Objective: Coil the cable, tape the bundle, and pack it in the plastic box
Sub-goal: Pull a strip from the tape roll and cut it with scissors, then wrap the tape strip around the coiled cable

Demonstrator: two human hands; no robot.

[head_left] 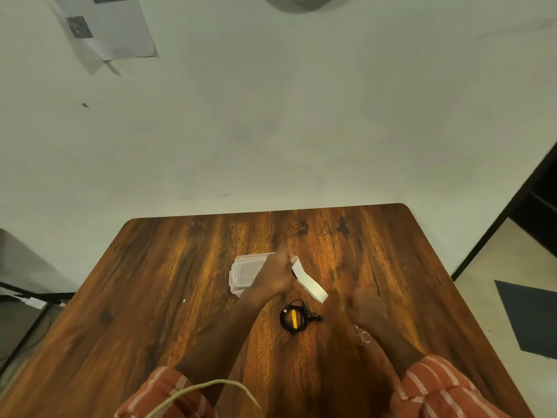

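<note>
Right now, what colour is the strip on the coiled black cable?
Yellow-orange, on the coiled black cable lying on the brown wooden table; the head view shows it.

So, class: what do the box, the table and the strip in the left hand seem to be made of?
Box: clear plastic, glossy; the table shows through it.
Table: wood or wood-look laminate, with dark streaked grain and a slight sheen.
Strip in the left hand: white, flat, matte, probably tape or its paper backing; which one is unclear.
</note>
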